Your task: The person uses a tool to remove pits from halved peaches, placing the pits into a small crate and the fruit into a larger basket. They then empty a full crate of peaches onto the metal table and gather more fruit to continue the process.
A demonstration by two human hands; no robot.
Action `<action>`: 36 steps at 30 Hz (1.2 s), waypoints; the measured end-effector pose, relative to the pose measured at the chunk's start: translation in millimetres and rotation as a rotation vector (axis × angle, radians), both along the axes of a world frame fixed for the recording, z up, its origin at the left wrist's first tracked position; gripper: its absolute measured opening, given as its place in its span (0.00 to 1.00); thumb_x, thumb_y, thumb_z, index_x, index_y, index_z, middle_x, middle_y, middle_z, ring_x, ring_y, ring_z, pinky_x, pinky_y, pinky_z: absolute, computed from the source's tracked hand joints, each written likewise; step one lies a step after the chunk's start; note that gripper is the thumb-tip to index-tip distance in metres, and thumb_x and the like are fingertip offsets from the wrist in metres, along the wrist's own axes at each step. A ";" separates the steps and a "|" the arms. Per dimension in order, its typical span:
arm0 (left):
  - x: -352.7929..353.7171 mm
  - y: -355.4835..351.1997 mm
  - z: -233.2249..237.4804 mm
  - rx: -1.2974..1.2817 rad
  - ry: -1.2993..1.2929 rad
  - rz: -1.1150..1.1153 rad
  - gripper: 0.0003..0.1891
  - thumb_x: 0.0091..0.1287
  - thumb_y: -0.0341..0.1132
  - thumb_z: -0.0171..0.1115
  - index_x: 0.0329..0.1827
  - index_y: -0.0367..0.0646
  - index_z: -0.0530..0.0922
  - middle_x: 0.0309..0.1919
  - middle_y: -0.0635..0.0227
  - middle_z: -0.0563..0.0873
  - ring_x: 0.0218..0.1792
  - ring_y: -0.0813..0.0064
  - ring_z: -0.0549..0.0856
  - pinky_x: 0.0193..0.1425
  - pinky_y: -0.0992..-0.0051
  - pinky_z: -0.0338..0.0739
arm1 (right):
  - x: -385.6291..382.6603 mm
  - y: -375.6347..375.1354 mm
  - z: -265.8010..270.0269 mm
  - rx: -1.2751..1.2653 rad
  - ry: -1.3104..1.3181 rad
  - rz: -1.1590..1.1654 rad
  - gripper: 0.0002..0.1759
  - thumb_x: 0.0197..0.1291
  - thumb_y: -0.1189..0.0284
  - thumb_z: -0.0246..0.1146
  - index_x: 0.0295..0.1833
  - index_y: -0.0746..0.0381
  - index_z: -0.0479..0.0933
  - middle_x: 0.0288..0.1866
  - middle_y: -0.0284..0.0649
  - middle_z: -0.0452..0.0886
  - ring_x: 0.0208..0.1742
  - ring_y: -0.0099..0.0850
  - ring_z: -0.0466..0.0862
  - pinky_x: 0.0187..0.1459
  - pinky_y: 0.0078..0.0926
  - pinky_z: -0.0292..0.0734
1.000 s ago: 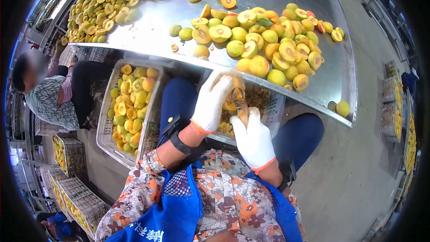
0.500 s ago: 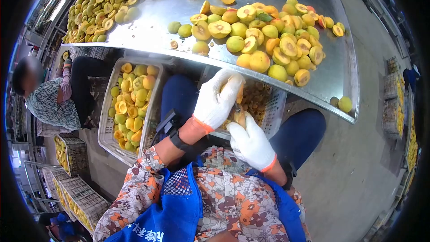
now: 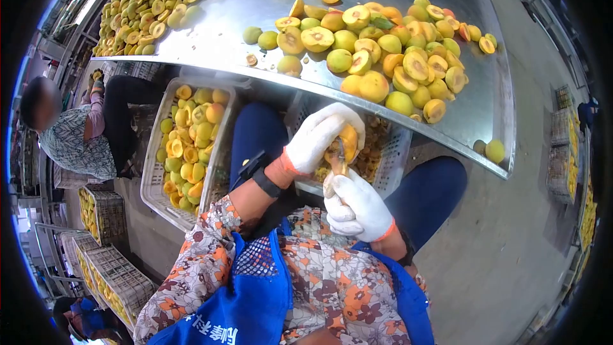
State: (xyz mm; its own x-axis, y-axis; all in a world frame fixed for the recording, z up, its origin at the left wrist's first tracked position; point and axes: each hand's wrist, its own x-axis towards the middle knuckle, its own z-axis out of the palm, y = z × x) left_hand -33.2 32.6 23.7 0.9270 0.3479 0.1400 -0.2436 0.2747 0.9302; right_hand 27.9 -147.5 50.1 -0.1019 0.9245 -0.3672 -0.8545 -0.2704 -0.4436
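In my white-gloved left hand (image 3: 324, 135) is a yellow peach half (image 3: 348, 143), with the fingers curled over it and its cut side turned toward me. My right hand (image 3: 359, 209), also gloved, is closed around a small pitting tool (image 3: 337, 163) whose tip meets the flesh of the fruit. Its shape is partly hidden by the fingers. Below both hands stands a light plastic crate (image 3: 397, 161) with brown pits and scraps (image 3: 370, 165) in it. A heap of halved peaches (image 3: 408, 64) lies on the metal table just beyond.
The metal table (image 3: 217, 41) has a raised front edge above my knees. A crate (image 3: 151, 185) of peach halves stands by my left leg. A co-worker (image 3: 80, 134) sits at far left. Stacked crates (image 3: 562, 153) of fruit stand on the right.
My left hand has turned and shifted slightly right, bringing the peach half's cut side into view. The right hand has rotated, its fingers curling more tightly around the tool.
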 end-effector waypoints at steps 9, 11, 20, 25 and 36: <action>10.0 -14.2 15.8 -0.926 0.054 0.394 0.26 0.81 0.61 0.47 0.51 0.46 0.79 0.40 0.61 0.85 0.27 0.64 0.83 0.30 0.69 0.78 | 7.0 -0.1 10.0 0.113 0.014 0.074 0.11 0.82 0.62 0.52 0.50 0.58 0.71 0.19 0.28 0.64 0.12 0.17 0.58 0.14 0.19 0.52; -12.9 12.0 16.3 -0.865 0.068 0.489 0.24 0.81 0.59 0.49 0.51 0.47 0.80 0.40 0.63 0.85 0.31 0.65 0.84 0.33 0.71 0.79 | 12.0 -5.6 13.2 0.133 -0.037 0.078 0.08 0.81 0.64 0.54 0.50 0.57 0.70 0.21 0.28 0.65 0.14 0.16 0.60 0.15 0.18 0.54; -232.8 135.3 -12.9 1.137 1.219 0.734 0.15 0.71 0.47 0.67 0.47 0.44 0.85 0.42 0.56 0.89 0.41 0.55 0.88 0.46 0.62 0.82 | 12.3 -23.7 -22.7 -0.353 -0.609 0.034 0.11 0.75 0.65 0.63 0.50 0.58 0.71 0.23 0.28 0.71 0.19 0.17 0.70 0.21 0.20 0.64; -143.2 131.4 19.3 1.459 0.681 0.957 0.16 0.64 0.45 0.71 0.45 0.42 0.86 0.40 0.54 0.88 0.47 0.53 0.86 0.54 0.57 0.81 | 6.3 -14.9 -42.1 -0.283 -1.017 0.085 0.20 0.73 0.59 0.64 0.56 0.66 0.73 0.28 0.43 0.83 0.27 0.34 0.85 0.30 0.33 0.77; 71.1 209.9 -29.3 1.148 0.750 0.665 0.33 0.58 0.44 0.74 0.66 0.43 0.74 0.53 0.46 0.86 0.54 0.45 0.86 0.58 0.57 0.82 | -6.2 -27.5 -25.7 -0.315 -1.433 0.110 0.28 0.73 0.49 0.60 0.56 0.67 0.72 0.44 0.67 0.84 0.50 0.64 0.85 0.50 0.53 0.80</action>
